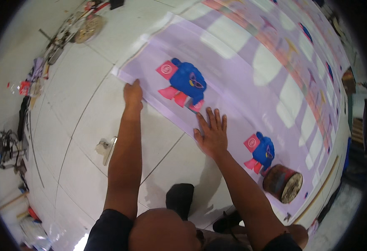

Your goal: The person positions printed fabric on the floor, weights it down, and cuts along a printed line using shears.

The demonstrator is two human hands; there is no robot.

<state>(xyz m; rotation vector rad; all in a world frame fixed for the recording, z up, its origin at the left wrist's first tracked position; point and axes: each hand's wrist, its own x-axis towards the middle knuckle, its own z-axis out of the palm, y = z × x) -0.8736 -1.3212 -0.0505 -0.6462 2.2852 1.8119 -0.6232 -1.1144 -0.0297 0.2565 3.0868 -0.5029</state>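
Observation:
A large lilac printed banner with blue cartoon figures and white shapes lies spread over the tiled floor. My left hand is closed at its near left edge, fingers curled on the hem; the fingertips are partly hidden. My right hand rests palm down on the banner, fingers spread, between the two nearest blue figures. A round tin with a rough pale filling sits on the banner's near right part. Beside my left forearm a small flat piece with a silvery metal bar lies on the floor.
Along the left lie a coiled dark wire bundle, assorted tools and another round pale-filled thing. My dark-covered foot is on the tiles below the banner. A long wooden strip runs along the right.

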